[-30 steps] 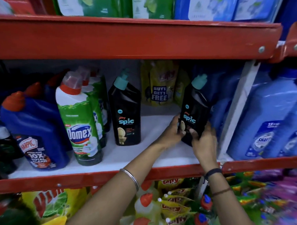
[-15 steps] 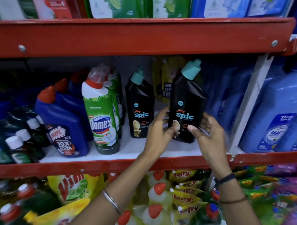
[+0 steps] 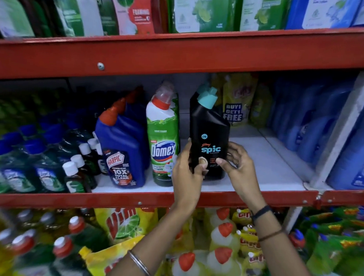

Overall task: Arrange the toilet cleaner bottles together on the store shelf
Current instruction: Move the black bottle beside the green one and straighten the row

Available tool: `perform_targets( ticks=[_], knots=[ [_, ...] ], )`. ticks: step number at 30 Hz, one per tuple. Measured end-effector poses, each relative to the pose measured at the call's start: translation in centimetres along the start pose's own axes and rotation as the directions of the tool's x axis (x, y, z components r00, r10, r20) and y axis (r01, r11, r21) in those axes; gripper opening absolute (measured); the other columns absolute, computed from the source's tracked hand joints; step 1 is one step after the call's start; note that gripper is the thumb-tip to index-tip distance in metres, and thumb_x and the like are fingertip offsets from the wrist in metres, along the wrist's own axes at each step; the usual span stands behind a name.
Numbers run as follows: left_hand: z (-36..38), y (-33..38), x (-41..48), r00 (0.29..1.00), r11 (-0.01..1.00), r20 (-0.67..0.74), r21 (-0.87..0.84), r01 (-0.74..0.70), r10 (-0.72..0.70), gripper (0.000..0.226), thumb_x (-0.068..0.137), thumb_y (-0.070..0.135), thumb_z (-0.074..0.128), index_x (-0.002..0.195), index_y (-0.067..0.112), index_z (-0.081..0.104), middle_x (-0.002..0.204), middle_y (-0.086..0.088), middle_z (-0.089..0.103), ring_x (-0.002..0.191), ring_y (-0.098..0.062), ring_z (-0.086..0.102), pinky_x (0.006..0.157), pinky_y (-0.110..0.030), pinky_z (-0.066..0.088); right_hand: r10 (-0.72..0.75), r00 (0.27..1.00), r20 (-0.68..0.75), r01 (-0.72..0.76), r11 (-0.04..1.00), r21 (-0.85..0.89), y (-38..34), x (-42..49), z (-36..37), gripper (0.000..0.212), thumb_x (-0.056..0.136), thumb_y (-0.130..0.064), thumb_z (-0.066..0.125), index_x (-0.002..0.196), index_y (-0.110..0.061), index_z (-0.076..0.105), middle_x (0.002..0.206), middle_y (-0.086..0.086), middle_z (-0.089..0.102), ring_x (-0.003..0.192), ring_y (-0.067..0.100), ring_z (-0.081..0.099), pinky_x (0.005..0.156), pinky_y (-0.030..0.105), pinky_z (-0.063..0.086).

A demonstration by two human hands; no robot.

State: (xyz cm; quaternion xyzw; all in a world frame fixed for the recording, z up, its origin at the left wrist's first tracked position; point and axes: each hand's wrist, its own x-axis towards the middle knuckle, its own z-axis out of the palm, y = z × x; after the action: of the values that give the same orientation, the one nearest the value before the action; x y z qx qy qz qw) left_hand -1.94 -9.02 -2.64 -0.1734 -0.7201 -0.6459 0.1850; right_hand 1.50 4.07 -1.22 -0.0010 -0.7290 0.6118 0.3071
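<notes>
A black Spic toilet cleaner bottle [image 3: 210,134] with a teal cap stands on the white middle shelf [image 3: 266,168]. My left hand [image 3: 186,172] grips its lower left side and my right hand [image 3: 237,162] holds its lower right side. Directly behind it a second black bottle's teal cap [image 3: 202,87] peeks out; its body is hidden. Just left stands a green Domex bottle [image 3: 163,142] with more behind it, then blue Harpic bottles [image 3: 121,152] with orange caps.
Small dark bottles with white and blue caps [image 3: 54,163] fill the shelf's left. Yellow refill pouches [image 3: 235,107] sit at the back, blue detergent bottles [image 3: 312,121] on the right past a white divider [image 3: 341,130]. Red shelf beams [image 3: 174,53] run above and below.
Both hands carried the black Spic bottle leftwards along the shelf; it now stands right in front of the other Spic bottle, beside the Domex. The camera view shifted left too.
</notes>
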Motion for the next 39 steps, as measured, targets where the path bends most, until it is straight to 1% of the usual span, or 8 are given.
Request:
perform_targets(
  ticks=[12,17,22,25,30,34,37,39],
  knots=[
    [0.0,-1.2,0.2,0.998,0.986,0.035,0.16,-0.056,0.051,0.071,0.087,0.012,0.064,0.141,0.04,0.029,0.129,-0.007,0.059,0.115,-0.021,0.06,0.086,-0.044,0.059,0.008,0.999,0.033,-0.005,0.996,-0.086,1.4,0.3,0.4,0.043,0.082,-0.006,0.069,0.119,-0.022,0.052,0.114,-0.003,0.066,0.105,0.008,0.065,0.089,0.018,0.053],
    [-0.5,-0.9,-0.3,0.977,0.969,0.163,0.179,-0.169,0.14,0.074,0.096,0.019,0.049,0.146,0.048,0.002,0.126,-0.013,0.06,0.109,-0.029,0.063,0.091,-0.041,0.055,0.013,1.0,0.002,-0.013,0.999,-0.049,1.4,-0.8,-0.1,0.048,0.086,-0.05,0.054,0.132,-0.04,0.047,0.127,0.0,0.064,0.117,0.009,0.061,0.096,0.025,0.052],
    [-0.7,-0.9,-0.4,0.978,0.973,0.189,0.194,-0.124,0.086,0.066,0.101,0.017,0.039,0.147,0.044,0.0,0.111,-0.011,0.067,0.088,-0.007,0.066,0.074,-0.003,0.044,0.061,0.998,0.008,-0.061,0.997,0.04,0.6,-1.3,0.4,0.035,0.083,-0.069,0.037,0.113,-0.06,0.052,0.122,-0.009,0.065,0.117,0.01,0.062,0.099,0.038,0.052],
    [-1.1,-0.1,-0.3,0.977,0.98,0.198,0.164,-0.112,0.078,0.062,0.101,0.012,0.038,0.15,0.034,0.006,0.1,-0.008,0.064,0.073,0.011,0.06,0.063,0.001,0.041,0.074,0.997,0.001,-0.074,0.995,0.069,0.4,-1.3,0.4,0.034,0.085,-0.06,0.035,0.114,-0.052,0.053,0.114,-0.012,0.066,0.113,0.011,0.063,0.098,0.039,0.053],
    [-1.6,0.3,-0.6,0.974,0.974,0.202,0.182,-0.135,0.097,0.059,0.101,0.009,0.037,0.151,0.027,0.01,0.091,-0.005,0.058,0.071,0.017,0.055,0.058,0.001,0.039,0.068,0.998,0.008,-0.069,0.996,0.058,0.4,-1.8,0.6,0.054,0.07,-0.085,0.038,0.114,-0.057,0.053,0.117,-0.016,0.065,0.116,0.008,0.062,0.098,0.033,0.052],
    [-2.0,0.0,-0.9,0.977,0.978,0.182,0.151,-0.144,0.116,0.057,0.102,0.019,0.038,0.15,0.039,0.013,0.109,-0.001,0.065,0.089,-0.001,0.065,0.077,-0.015,0.05,0.074,0.997,-0.016,-0.074,0.997,0.03,0.1,-2.2,0.9,0.055,0.067,-0.088,0.034,0.112,-0.061,0.051,0.12,-0.021,0.06,0.12,0.009,0.058,0.098,0.029,0.049],
    [-3.1,1.3,-2.0,0.973,0.97,0.054,0.08,-0.228,0.224,0.042,0.102,0.018,0.038,0.143,0.03,0.034,0.133,0.022,0.048,0.121,0.011,0.047,0.099,-0.007,0.037,-0.015,0.976,-0.216,0.007,0.999,-0.035,-0.7,-3.6,2.4,0.071,0.077,-0.08,0.032,0.125,-0.034,0.054,0.128,-0.008,0.06,0.117,0.003,0.055,0.088,0.007,0.042],
    [-4.4,1.4,-2.3,0.946,0.947,-0.08,0.094,-0.306,0.314,0.039,0.101,0.014,0.035,0.139,0.023,0.041,0.137,0.014,0.047,0.131,0.004,0.041,0.107,-0.012,0.033,-0.135,0.942,-0.308,0.131,0.991,-0.034,-1.3,-4.8,3.9,0.07,0.083,-0.074,0.034,0.121,-0.021,0.059,0.123,-0.002,0.064,0.114,0.004,0.057,0.089,0.01,0.044]
  ],
)
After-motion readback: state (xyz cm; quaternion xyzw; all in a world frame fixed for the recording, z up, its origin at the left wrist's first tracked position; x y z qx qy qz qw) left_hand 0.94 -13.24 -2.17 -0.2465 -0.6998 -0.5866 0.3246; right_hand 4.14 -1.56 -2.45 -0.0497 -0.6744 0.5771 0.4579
